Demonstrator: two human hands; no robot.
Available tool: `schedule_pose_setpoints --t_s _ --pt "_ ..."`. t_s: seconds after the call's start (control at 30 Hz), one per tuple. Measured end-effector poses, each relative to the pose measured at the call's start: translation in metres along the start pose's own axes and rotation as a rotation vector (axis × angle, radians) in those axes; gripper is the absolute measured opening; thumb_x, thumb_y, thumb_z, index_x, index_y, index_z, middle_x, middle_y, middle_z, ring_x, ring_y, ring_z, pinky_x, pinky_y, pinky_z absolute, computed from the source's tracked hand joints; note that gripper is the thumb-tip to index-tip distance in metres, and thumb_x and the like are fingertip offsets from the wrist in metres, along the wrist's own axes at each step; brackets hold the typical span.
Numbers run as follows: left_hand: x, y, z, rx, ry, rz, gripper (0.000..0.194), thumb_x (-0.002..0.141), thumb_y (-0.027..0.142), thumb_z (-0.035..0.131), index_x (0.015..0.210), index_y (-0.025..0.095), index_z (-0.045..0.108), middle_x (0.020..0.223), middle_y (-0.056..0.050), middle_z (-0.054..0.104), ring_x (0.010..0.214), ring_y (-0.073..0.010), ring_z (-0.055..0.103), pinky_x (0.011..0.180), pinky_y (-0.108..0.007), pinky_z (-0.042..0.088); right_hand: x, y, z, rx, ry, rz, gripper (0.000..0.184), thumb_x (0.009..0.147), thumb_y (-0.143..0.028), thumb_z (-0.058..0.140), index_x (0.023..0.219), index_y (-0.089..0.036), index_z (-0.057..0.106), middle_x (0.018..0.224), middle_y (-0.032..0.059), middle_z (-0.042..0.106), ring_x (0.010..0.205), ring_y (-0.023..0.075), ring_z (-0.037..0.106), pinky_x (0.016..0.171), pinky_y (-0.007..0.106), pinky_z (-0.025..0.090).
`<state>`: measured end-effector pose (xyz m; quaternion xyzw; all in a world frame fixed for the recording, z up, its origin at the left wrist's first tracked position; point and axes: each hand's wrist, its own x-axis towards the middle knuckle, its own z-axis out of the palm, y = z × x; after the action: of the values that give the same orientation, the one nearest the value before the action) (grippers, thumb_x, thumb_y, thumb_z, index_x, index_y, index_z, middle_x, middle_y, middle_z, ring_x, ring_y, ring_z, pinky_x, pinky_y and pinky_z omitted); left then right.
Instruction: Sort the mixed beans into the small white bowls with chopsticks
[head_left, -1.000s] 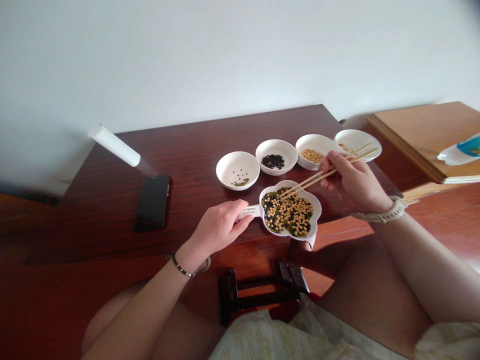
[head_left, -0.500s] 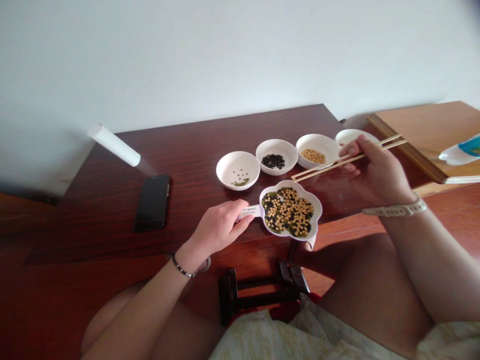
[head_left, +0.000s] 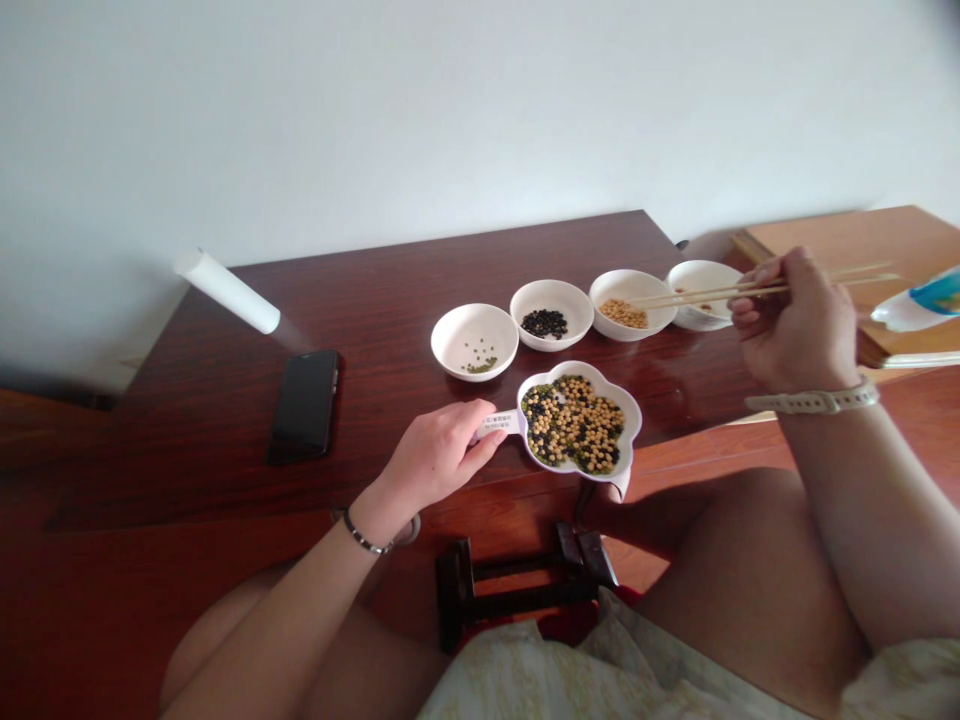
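Head camera on me, and my right hand [head_left: 796, 320] was up at the right of the dark reddish-brown wooden worktop [head_left: 375, 300], closed around a pair of long pale bamboo chopsticks [head_left: 697, 293]. Their tips reached left above the rim of a round white bowl of tan soybeans [head_left: 634, 330], past a shallow white dish [head_left: 694, 270]; whether a bean sat between them was too small to tell. My left hand [head_left: 431, 465] gripped the pale lilac labelled handle [head_left: 499, 425] of a white flower-shaped dish [head_left: 577, 366], which sat on the worktop right in front of me, heaped with mixed tan, black and green beans [head_left: 574, 425]. Beyond it stood a round white bowl of black beans [head_left: 529, 295] and a round white bowl holding a few green beans [head_left: 457, 335]. A black smartphone [head_left: 304, 407] lay face up to the left. The step in hand looked like chopstick work between the mixed dish and the small bowls, and from here the moment called for a steady, level hold on those tips.
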<state>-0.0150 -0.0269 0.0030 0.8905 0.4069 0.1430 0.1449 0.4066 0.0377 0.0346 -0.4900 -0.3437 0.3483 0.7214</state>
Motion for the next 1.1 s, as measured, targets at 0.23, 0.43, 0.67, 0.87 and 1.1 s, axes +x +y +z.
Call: schedule_pose_setpoints --t_s 0.23,0.43,0.67,0.87,1.1 --pt "0.0 0.0 0.0 -0.017 -0.003 0.001 0.026 0.11 0.043 0.044 0.108 0.021 0.056 0.091 -0.002 0.068 0.08 -0.0189 0.063 0.069 -0.031 0.042 -0.035 -0.003 0.026 -0.157 -0.365 0.156 0.032 0.1 -0.035 0.065 0.074 -0.017 0.065 0.072 0.0049 0.06 0.051 0.0094 0.055 0.04 0.019 0.038" --pt "0.0 0.0 0.0 -0.013 -0.003 0.002 0.026 0.11 0.043 0.044 0.105 0.021 0.056 0.09 -0.002 0.067 0.078 -0.0183 0.062 0.069 -0.031 0.041 -0.052 -0.014 0.033 -0.313 -0.426 0.083 0.037 0.102 -0.043 0.061 0.076 -0.017 0.065 0.069 0.0056 0.059 0.051 0.0108 0.056 0.043 0.02 0.041" --pt "0.0 -0.001 0.001 -0.019 0.002 0.006 0.026 0.11 0.043 0.044 0.104 0.021 0.056 0.087 -0.001 0.065 0.075 -0.0172 0.061 0.067 -0.03 0.04 -0.067 -0.024 0.039 -0.438 -0.483 0.021 0.039 0.105 -0.046 0.057 0.08 -0.018 0.066 0.065 0.0054 0.061 0.053 0.0123 0.059 0.046 0.021 0.046" --pt "0.0 -0.001 0.001 -0.027 -0.001 0.007 0.026 0.11 0.043 0.044 0.107 0.021 0.057 0.09 -0.002 0.066 0.077 -0.0176 0.061 0.069 -0.031 0.041 -0.07 -0.027 0.038 -0.456 -0.491 0.018 0.039 0.105 -0.048 0.058 0.081 -0.018 0.065 0.065 0.0043 0.061 0.054 0.013 0.059 0.046 0.023 0.046" --pt "0.0 -0.001 0.001 -0.036 -0.003 0.005 0.027 0.11 0.043 0.044 0.109 0.021 0.058 0.092 -0.002 0.067 0.079 -0.0178 0.061 0.069 -0.031 0.041 -0.084 -0.033 0.044 -0.539 -0.552 -0.076 0.038 0.107 -0.047 0.055 0.084 -0.019 0.064 0.067 0.003 0.062 0.057 0.0129 0.062 0.052 0.026 0.048"
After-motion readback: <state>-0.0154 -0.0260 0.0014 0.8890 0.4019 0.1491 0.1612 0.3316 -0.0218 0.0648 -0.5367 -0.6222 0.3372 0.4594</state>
